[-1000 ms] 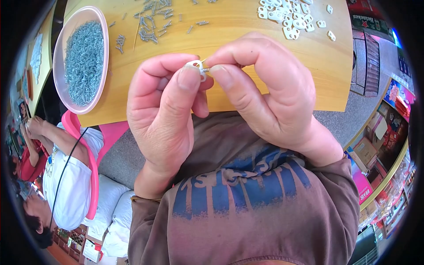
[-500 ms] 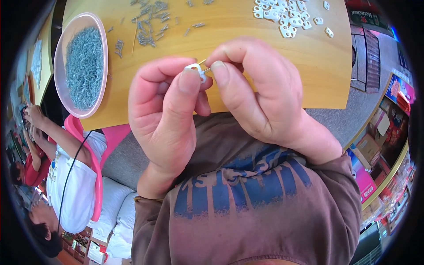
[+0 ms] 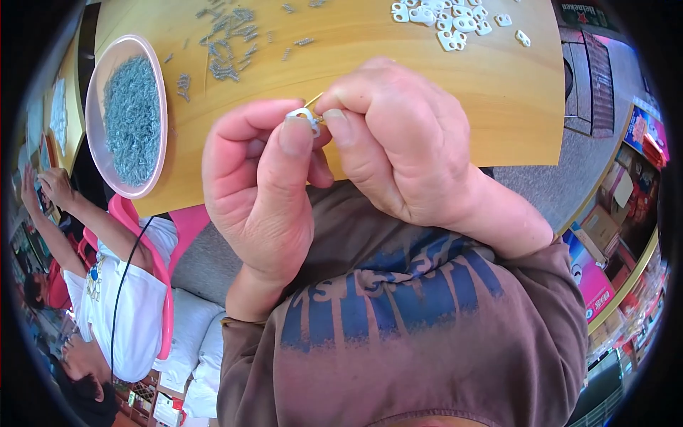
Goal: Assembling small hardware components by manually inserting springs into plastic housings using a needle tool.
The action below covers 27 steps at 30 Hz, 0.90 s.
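My left hand [image 3: 260, 174] pinches a small white two-holed plastic piece [image 3: 303, 113] between thumb and fingers, above the table's near edge. Against its side, my right hand [image 3: 405, 135] has thumb and forefinger closed on a tiny metal spring [image 3: 319, 120], mostly hidden by the fingertips. A thin gold-coloured stick [image 3: 313, 100] slants from the white piece to the right forefinger; which hand grips it I cannot tell. Whether the spring sits inside the white piece is too small to see.
A pale pink bowl [image 3: 162, 128] full of springs stands on the wooden table [image 3: 512, 107] at left. Loose springs [image 3: 223, 70] lie beyond my hands, and several white two-holed pieces [image 3: 462, 23] at far right. A person [image 3: 128, 313] sits on a pink chair at left.
Both hands have shifted slightly left in the picture, with the white piece and spring still pinched together. More of the gold-coloured stick shows. The seated person's arms have moved.
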### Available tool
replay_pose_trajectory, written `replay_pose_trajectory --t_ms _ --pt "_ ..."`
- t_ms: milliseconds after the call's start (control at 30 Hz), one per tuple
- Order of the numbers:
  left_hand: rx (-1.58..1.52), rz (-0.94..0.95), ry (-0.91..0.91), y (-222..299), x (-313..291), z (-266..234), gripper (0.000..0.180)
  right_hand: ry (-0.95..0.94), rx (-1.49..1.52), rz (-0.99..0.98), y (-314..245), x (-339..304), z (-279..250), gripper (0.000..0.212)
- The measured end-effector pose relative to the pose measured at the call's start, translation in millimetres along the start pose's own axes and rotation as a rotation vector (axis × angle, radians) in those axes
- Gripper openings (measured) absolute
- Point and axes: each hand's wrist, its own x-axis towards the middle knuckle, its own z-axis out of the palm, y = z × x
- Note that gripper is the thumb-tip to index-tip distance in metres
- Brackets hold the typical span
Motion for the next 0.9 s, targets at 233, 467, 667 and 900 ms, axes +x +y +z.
replay_pose_trajectory --t_ms 233,467,667,900 --pt "0.018 0.01 0.017 -1 0 -1 0.017 0.027 -0.022 0.01 -1 0 6 0.01" --pt "0.198 0.114 0.09 -5 -2 5 0.017 0.015 0.012 0.07 -6 2 6 0.006" --pt "0.075 0.022 0.042 -2 5 -1 0.017 -0.033 0.14 0.205 -8 5 0 0.005" --pt "0.055 0.049 0.006 -1 4 -1 0.017 -0.102 0.153 0.221 -14 9 -8 0.008"
